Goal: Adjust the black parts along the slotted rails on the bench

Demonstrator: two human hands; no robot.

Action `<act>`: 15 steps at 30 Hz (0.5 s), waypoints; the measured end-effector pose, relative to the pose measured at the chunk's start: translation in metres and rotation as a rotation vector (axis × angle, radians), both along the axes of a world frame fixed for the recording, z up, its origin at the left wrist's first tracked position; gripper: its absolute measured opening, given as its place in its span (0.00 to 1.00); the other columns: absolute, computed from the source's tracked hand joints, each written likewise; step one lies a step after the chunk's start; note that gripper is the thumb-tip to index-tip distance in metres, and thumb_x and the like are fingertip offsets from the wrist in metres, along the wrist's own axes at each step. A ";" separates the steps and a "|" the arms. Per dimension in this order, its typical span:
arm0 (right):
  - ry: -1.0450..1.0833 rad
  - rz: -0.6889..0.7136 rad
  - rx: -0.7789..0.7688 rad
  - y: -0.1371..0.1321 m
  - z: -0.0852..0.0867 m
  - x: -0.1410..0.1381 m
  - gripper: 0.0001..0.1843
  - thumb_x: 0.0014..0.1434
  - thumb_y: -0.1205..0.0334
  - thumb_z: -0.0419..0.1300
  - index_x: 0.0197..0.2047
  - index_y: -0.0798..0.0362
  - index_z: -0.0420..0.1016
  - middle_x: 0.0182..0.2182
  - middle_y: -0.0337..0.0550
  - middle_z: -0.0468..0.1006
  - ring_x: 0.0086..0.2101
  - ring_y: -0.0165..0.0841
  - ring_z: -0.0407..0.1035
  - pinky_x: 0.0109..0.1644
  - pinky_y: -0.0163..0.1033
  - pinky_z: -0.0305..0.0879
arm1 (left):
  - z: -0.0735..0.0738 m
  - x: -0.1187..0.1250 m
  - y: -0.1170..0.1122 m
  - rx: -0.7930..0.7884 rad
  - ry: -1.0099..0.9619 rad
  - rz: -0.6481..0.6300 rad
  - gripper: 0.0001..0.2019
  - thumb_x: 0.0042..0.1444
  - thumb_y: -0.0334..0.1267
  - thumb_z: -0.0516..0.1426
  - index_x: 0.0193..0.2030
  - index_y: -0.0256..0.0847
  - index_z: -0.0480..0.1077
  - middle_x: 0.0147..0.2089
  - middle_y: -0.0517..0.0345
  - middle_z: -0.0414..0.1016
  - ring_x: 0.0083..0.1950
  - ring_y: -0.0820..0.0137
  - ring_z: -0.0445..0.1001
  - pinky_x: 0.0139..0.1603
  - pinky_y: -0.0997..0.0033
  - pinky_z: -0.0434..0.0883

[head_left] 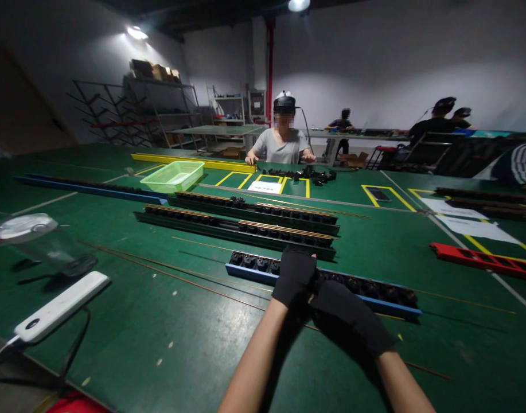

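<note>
A blue channel rail [249, 273] filled with a row of black parts lies across the table in front of me. Both my hands are at its middle, in black gloves that leave the fingertips bare. My left hand [295, 278] is curled over the rail, its fingers mostly hidden behind the glove. Close against it, my right hand [349, 312] is also curled, at the rail's near edge. What the fingers pinch is hidden. A thin brass-coloured rod [464, 303] extends past the rail's right end.
Two dark rails [228, 229] with black parts and rods lie beyond. A green basket [172, 176], yellow rail [194, 163] and black parts [316, 175] are near a person opposite. A plastic jar [51, 241] and white power bank [62, 307] stand left; a red rail [482, 261] right.
</note>
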State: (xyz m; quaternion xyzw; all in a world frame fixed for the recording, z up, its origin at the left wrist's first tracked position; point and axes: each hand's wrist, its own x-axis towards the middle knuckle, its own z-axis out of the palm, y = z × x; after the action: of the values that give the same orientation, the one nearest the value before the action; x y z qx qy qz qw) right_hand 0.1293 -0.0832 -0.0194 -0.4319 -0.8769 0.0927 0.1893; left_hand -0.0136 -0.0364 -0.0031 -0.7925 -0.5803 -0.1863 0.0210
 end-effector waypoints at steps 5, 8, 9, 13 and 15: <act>0.185 -0.125 -0.186 0.009 0.036 0.008 0.17 0.63 0.53 0.52 0.41 0.49 0.80 0.38 0.44 0.83 0.33 0.36 0.76 0.37 0.37 0.66 | 0.016 -0.011 -0.003 0.024 0.033 0.013 0.15 0.67 0.41 0.50 0.41 0.37 0.77 0.41 0.44 0.80 0.45 0.62 0.76 0.51 0.61 0.67; 0.174 -0.199 -0.163 0.010 0.042 0.018 0.16 0.62 0.52 0.53 0.35 0.49 0.80 0.32 0.43 0.83 0.30 0.35 0.75 0.34 0.36 0.62 | 0.021 -0.013 -0.004 0.024 0.040 0.025 0.16 0.68 0.41 0.49 0.42 0.37 0.77 0.43 0.45 0.80 0.48 0.61 0.76 0.55 0.58 0.66; 0.176 -0.214 -0.140 0.010 0.043 0.021 0.16 0.62 0.52 0.53 0.35 0.49 0.81 0.32 0.43 0.83 0.30 0.35 0.75 0.34 0.36 0.62 | 0.022 -0.013 -0.004 0.016 0.040 0.021 0.16 0.68 0.41 0.49 0.42 0.38 0.77 0.44 0.45 0.80 0.48 0.61 0.76 0.56 0.57 0.66; 0.192 -0.284 -0.088 0.014 0.045 0.039 0.15 0.59 0.52 0.55 0.35 0.48 0.81 0.32 0.43 0.83 0.30 0.35 0.75 0.34 0.36 0.62 | 0.024 -0.012 -0.007 -0.016 0.029 0.026 0.17 0.68 0.41 0.48 0.41 0.43 0.78 0.42 0.46 0.81 0.47 0.61 0.77 0.54 0.57 0.68; 0.176 -0.314 -0.066 0.015 0.047 0.050 0.14 0.58 0.53 0.56 0.35 0.47 0.82 0.32 0.42 0.83 0.31 0.36 0.76 0.35 0.36 0.64 | 0.023 -0.012 -0.008 -0.019 0.014 0.039 0.17 0.68 0.42 0.47 0.41 0.44 0.78 0.41 0.47 0.82 0.47 0.61 0.77 0.54 0.57 0.68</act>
State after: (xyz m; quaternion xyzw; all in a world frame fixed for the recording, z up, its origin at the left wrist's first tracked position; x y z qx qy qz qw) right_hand 0.1797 -0.0683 0.0278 -0.5599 -0.7751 0.1282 0.2632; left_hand -0.0252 -0.0444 0.0203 -0.7826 -0.5971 -0.1747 0.0209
